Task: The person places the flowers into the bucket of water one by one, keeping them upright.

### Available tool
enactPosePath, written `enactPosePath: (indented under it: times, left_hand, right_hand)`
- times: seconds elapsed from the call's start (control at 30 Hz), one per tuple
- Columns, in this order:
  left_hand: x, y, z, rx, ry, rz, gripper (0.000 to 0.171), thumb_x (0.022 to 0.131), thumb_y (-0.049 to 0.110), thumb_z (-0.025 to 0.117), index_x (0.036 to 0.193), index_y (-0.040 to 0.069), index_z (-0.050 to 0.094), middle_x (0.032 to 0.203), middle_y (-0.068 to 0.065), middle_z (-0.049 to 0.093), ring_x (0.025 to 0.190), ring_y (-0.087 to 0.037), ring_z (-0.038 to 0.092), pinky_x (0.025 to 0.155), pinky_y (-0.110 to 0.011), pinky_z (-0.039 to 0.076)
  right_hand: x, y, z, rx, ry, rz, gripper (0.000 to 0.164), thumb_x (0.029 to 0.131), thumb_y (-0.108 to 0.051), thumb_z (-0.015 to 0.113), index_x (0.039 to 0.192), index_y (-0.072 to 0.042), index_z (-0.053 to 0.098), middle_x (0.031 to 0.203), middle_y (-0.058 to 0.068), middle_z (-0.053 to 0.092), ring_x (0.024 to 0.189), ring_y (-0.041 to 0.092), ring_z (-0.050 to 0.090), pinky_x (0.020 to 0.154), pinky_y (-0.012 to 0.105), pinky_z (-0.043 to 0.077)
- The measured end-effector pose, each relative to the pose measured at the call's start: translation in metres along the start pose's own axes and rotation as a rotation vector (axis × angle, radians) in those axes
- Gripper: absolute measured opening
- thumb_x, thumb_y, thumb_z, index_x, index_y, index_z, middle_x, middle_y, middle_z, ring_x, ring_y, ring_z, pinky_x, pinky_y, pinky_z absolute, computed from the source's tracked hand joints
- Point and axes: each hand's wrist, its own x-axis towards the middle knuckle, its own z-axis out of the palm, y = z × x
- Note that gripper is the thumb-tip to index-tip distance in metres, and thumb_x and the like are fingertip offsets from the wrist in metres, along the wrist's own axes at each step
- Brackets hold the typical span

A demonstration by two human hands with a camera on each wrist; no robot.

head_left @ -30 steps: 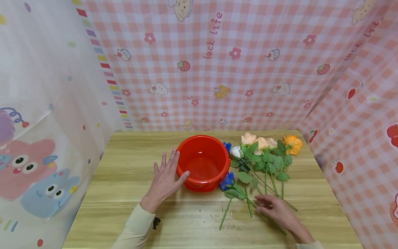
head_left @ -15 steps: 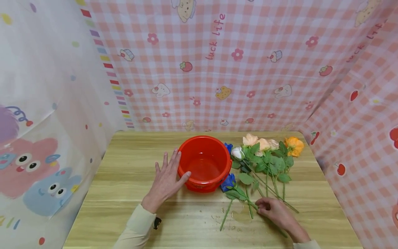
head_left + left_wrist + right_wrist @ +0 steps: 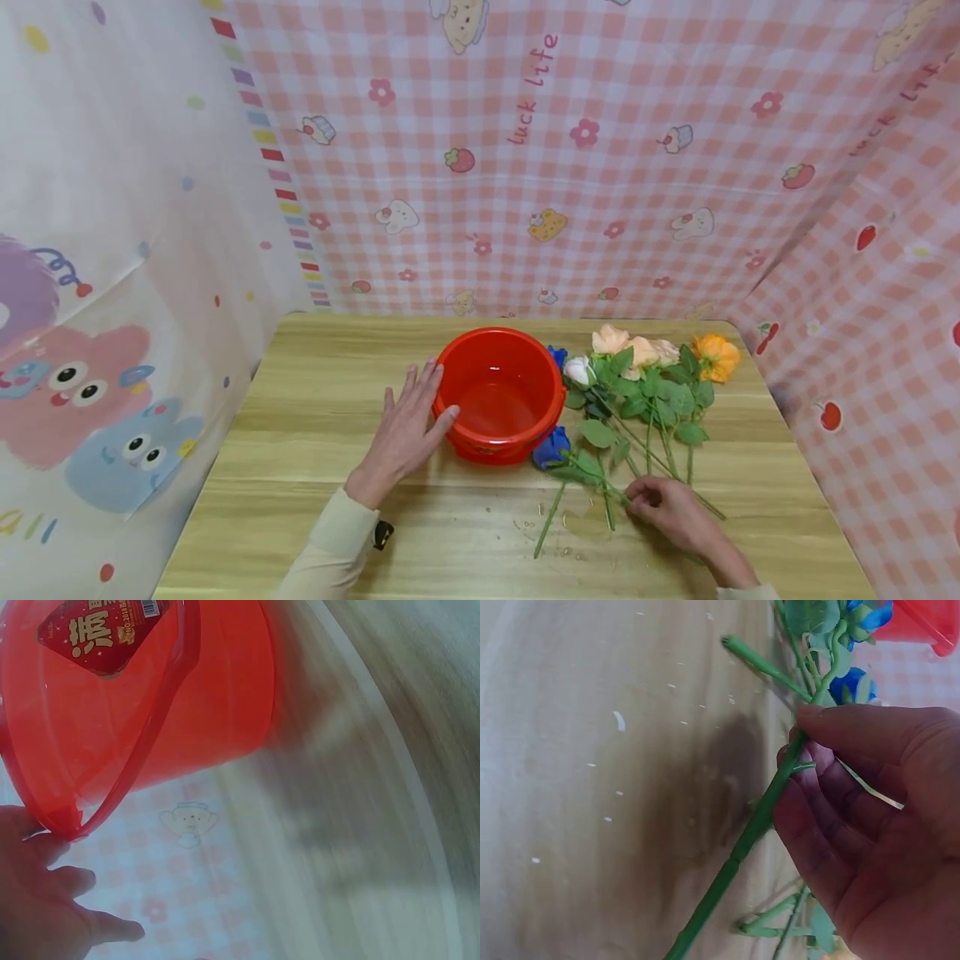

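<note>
A red plastic bucket (image 3: 501, 450) stands mid-table; water appears to glint inside it. My left hand (image 3: 401, 437) rests against its left side with straight, spread fingers. In the left wrist view, those fingertips lie at the bucket's rim beside the handle (image 3: 142, 754). My right hand (image 3: 671, 512) pinches a green stem (image 3: 739, 855) between thumb and fingers. That stem leads up to a blue rose (image 3: 551, 447) close to the bucket's right side. Its lower end runs out of the right wrist view.
More flowers lie right of the bucket: a white rose (image 3: 579, 371), peach roses (image 3: 637, 354) and an orange flower (image 3: 716, 358), with overlapping leafy stems. Water drops (image 3: 581, 525) dot the wooden table (image 3: 322, 367) near the front. Printed checked cloth (image 3: 480, 200) hangs behind the table.
My right hand's fingers have closed from a loose curl onto the blue rose's stem, and its leaves have shifted slightly. My left hand has stayed on the bucket. The head view has turned slightly left.
</note>
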Motion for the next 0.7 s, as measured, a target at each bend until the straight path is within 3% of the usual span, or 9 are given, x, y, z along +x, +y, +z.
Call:
enactPosePath:
  times: [0.13, 0.33, 0.5, 0.7]
  left_hand:
    - [0.002, -0.002, 0.000, -0.054, 0.048, 0.006, 0.069, 0.107, 0.043, 0.051, 0.163, 0.008, 0.031, 0.170, -0.008, 0.026, 0.157, -0.034, 0.020, 0.120, -0.070, 0.017]
    - [0.002, -0.004, 0.003, -0.218, 0.155, 0.010, 0.057, 0.109, 0.030, 0.052, 0.158, 0.003, 0.042, 0.165, -0.010, 0.037, 0.152, -0.031, 0.034, 0.122, -0.059, 0.027]
    - [0.000, -0.004, 0.005, -0.346, 0.254, 0.003, 0.050, 0.106, 0.020, 0.058, 0.152, 0.001, 0.050, 0.160, -0.014, 0.045, 0.146, -0.033, 0.043, 0.117, -0.053, 0.037]
    - [-0.002, 0.001, 0.008, -0.436, 0.259, -0.043, 0.053, 0.105, 0.021, 0.061, 0.153, 0.002, 0.049, 0.162, -0.010, 0.043, 0.148, -0.032, 0.041, 0.116, -0.051, 0.039]
  right_hand:
    - [-0.003, -0.005, -0.006, 0.011, 0.037, 0.005, 0.012, 0.089, -0.002, 0.075, 0.101, 0.000, 0.073, 0.087, 0.002, 0.071, 0.077, 0.007, 0.063, 0.065, 0.024, 0.054]
    - [-0.006, -0.013, -0.014, -0.016, 0.128, -0.014, 0.010, 0.089, 0.004, 0.074, 0.098, 0.000, 0.073, 0.087, 0.006, 0.072, 0.077, 0.008, 0.065, 0.065, 0.024, 0.055]
    - [-0.008, -0.019, -0.023, -0.026, 0.181, 0.027, 0.011, 0.091, 0.002, 0.074, 0.101, -0.001, 0.074, 0.087, 0.001, 0.072, 0.079, 0.009, 0.067, 0.064, 0.024, 0.055]
    - [-0.011, -0.022, -0.034, -0.054, 0.261, 0.022, 0.011, 0.093, -0.001, 0.074, 0.104, -0.002, 0.074, 0.086, -0.001, 0.071, 0.080, 0.007, 0.065, 0.061, 0.025, 0.054]
